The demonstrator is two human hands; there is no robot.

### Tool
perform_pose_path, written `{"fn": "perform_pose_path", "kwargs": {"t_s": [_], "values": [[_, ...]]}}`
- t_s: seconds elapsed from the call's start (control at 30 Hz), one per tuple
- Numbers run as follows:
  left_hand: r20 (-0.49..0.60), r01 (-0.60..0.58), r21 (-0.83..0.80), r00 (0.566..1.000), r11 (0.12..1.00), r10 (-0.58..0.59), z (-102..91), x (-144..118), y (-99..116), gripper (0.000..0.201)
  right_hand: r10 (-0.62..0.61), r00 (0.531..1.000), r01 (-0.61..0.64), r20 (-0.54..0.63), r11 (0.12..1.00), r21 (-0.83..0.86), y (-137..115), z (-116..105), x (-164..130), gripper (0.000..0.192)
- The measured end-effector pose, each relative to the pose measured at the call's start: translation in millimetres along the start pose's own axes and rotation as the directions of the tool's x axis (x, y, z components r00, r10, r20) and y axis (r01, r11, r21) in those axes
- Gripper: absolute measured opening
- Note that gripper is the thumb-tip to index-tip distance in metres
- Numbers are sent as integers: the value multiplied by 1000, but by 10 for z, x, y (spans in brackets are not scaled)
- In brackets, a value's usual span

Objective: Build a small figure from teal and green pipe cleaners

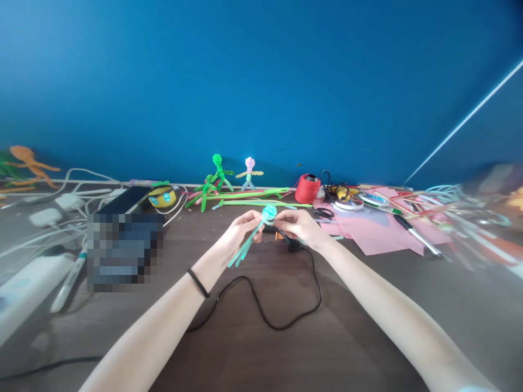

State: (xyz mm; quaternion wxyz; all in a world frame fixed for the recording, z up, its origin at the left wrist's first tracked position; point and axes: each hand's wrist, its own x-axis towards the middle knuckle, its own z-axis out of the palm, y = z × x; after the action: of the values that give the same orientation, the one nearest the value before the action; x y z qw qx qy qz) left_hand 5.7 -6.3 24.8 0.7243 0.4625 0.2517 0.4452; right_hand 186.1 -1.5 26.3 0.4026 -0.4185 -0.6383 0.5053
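Note:
A turquoise pipe-cleaner figure (269,213) with a coiled round head is held up between both hands, its loose stems hanging down to the left. My left hand (244,228) pinches it from the left, the stems passing in front of the palm. From the right, my right hand (300,224) has thumb and fingers closed at the base of the head. Just behind and below the hands sits a black device, partly hidden, with a black cable (281,328) looping over the dark table.
Small green (218,163) and pink-headed (250,166) pipe-cleaner figures stand by the blue wall. Loose green pipe cleaners (253,195), a red thread spool (307,189), scissors (324,213), pink paper (376,234) and a pen (417,235) lie rightward. Left are white cables and a phone (126,201).

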Motion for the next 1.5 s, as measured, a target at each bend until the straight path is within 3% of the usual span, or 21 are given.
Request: {"fn": "perform_pose_path", "kwargs": {"t_s": [0.13,0.37,0.53,0.7,0.8,0.93,1.13,1.33,1.5], "values": [[77,112,98,990,989,-120,4,-41,56,16,-20,999,22,25,996,-86,27,-42,11,28],[95,217,344,960,913,-264,25,-66,130,14,-40,996,57,83,974,-220,-2,-79,-11,23],[-1,247,537,957,807,-292,42,-52,57,15,-158,984,178,83,902,-392,-81,-39,-53,17],[-168,265,631,964,729,-205,112,-60,-12,16,-300,945,322,131,777,-541,-160,45,-110,16],[-219,223,634,970,740,-104,139,-67,-40,16,-333,934,342,127,738,-582,-186,95,-139,20],[-255,170,603,967,780,-14,153,-66,-61,17,-358,932,330,63,762,-558,-189,134,-153,24],[-325,165,436,945,885,-16,186,-60,-29,14,-357,934,313,-3,823,-474,-180,166,-159,25],[-378,123,364,925,923,26,144,-32,-97,7,-391,919,367,57,793,-486,-127,233,-188,19],[-367,74,199,930,977,5,120,-19,-93,12,-398,915,379,63,797,-470,-110,232,-189,16]]}}
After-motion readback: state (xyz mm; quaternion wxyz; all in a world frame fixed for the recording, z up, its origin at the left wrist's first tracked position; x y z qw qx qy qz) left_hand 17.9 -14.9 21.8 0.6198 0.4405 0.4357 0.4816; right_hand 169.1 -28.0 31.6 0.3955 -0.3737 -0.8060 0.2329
